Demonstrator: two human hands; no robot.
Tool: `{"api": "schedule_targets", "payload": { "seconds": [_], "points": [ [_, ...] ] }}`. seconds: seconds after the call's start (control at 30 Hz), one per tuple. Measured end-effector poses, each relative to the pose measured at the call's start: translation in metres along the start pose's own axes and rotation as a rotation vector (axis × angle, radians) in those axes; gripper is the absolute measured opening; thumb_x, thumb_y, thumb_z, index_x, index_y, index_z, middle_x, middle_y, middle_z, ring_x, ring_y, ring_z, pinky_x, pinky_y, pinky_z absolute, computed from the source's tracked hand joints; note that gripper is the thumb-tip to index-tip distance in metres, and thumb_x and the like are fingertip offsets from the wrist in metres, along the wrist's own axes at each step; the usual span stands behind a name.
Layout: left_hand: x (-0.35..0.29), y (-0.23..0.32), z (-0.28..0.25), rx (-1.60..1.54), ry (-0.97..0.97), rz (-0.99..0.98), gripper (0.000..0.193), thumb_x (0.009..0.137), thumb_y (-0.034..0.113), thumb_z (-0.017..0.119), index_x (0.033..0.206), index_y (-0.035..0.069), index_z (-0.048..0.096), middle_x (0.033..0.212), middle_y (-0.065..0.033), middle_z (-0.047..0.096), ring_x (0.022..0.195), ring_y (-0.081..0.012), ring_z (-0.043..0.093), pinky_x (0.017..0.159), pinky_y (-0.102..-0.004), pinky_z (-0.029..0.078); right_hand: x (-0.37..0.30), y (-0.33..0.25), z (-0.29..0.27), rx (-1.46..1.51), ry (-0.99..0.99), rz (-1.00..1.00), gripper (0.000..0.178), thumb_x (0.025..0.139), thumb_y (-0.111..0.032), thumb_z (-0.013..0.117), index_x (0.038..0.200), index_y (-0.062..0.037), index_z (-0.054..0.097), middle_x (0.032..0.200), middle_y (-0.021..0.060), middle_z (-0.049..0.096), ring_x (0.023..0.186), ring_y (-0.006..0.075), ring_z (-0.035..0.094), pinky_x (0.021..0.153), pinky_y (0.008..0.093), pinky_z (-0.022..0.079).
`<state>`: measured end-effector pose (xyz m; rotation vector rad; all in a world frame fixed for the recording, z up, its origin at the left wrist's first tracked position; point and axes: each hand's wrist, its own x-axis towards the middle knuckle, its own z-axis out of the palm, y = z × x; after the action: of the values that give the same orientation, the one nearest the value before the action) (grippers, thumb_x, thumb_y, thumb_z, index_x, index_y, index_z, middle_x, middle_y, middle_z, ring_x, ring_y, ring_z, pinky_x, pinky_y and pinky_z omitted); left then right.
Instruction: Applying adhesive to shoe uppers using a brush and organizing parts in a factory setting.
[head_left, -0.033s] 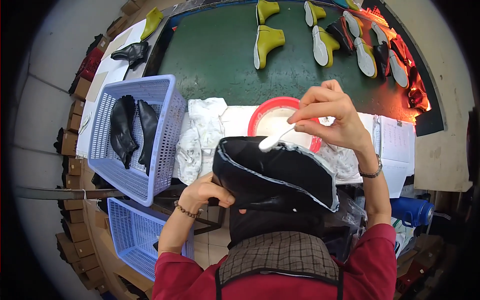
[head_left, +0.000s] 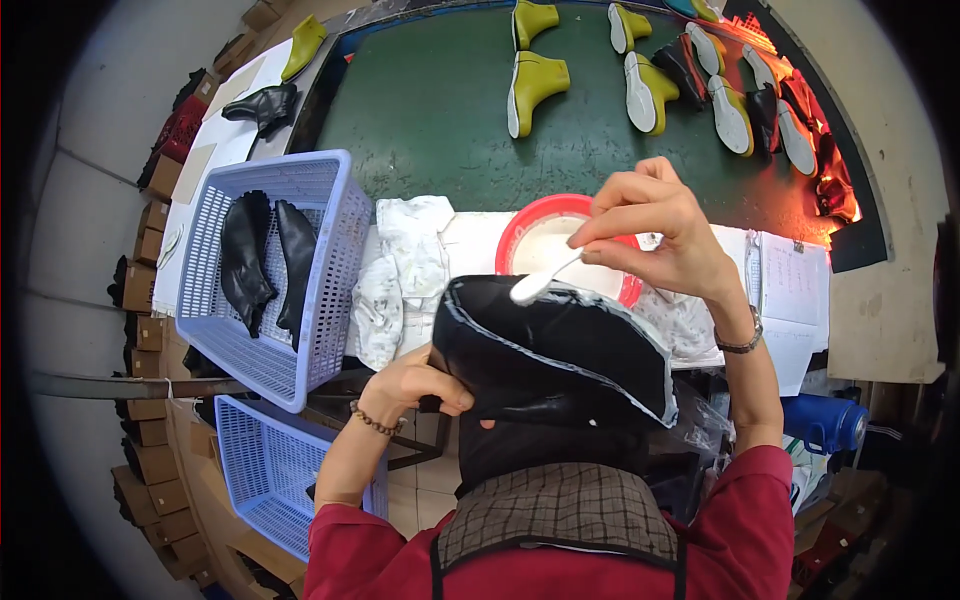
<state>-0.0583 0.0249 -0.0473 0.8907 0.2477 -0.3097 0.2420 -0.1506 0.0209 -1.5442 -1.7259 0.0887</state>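
Observation:
My left hand (head_left: 415, 385) grips the left edge of a black boot upper (head_left: 550, 350) with a pale rim, held up in front of my chest. My right hand (head_left: 660, 230) pinches a thin white brush (head_left: 545, 280). Its tip rests on the top edge of the upper. Just behind the upper stands a red bowl (head_left: 520, 225) holding white paste, and my right hand is above its right side.
A lavender basket (head_left: 335, 270) at the left holds two black uppers; a second basket (head_left: 260, 470) sits lower. White rags (head_left: 410, 260) lie beside the bowl. A green belt (head_left: 430, 120) carries yellow-green boots (head_left: 535, 85) and soles. Papers (head_left: 790, 290) and a blue bottle (head_left: 825, 420) are at the right.

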Motion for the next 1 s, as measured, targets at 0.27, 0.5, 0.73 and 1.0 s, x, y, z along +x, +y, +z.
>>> {"api": "schedule_targets", "payload": {
  "seconds": [0.27,0.5,0.73,1.0],
  "points": [
    [0.016,0.020,0.025,0.021,0.092,-0.140,0.023,0.073,-0.003,0.065,0.095,-0.007,0.065,0.068,-0.0134,0.061,0.050,-0.0147,0.045,0.047,-0.0293,0.034,0.000,0.016,0.009,-0.012,0.116,-0.059,0.014,0.080,-0.025,0.084,0.091,-0.0185,0.080,0.084,-0.0053,0.064,0.076,0.0096,0.057,0.077,0.0314,0.031],
    [0.072,0.059,0.054,-0.039,0.044,-0.011,0.059,0.078,0.001,0.070,0.133,-0.008,0.052,0.097,-0.0226,0.068,0.060,-0.0244,0.062,0.043,-0.0334,0.048,-0.142,0.091,-0.007,0.399,0.794,0.664,0.019,0.105,-0.020,0.057,0.108,-0.0028,0.065,0.088,0.0025,0.060,0.064,0.0067,0.053,0.057,0.0223,0.042],
    [0.276,0.106,0.121,0.186,-0.025,-0.031,0.043,0.085,0.003,0.074,0.124,-0.001,0.058,0.104,-0.0138,0.067,0.081,-0.0235,0.071,0.060,-0.0373,0.065,-0.242,0.123,0.034,0.505,1.477,0.787,0.022,0.109,-0.028,0.047,0.096,-0.0104,0.047,0.073,-0.0008,0.049,0.044,0.0036,0.037,0.037,0.0219,0.029],
    [0.543,0.044,0.160,1.242,-0.086,0.940,0.050,0.070,0.010,0.081,0.116,0.005,0.063,0.102,-0.0136,0.071,0.092,-0.0297,0.070,0.073,-0.0407,0.055,-0.230,0.122,0.042,0.597,1.484,0.780,0.020,0.109,-0.028,0.047,0.095,-0.0130,0.044,0.072,-0.0021,0.044,0.045,0.0041,0.033,0.038,0.0224,0.027]
  ]
}}
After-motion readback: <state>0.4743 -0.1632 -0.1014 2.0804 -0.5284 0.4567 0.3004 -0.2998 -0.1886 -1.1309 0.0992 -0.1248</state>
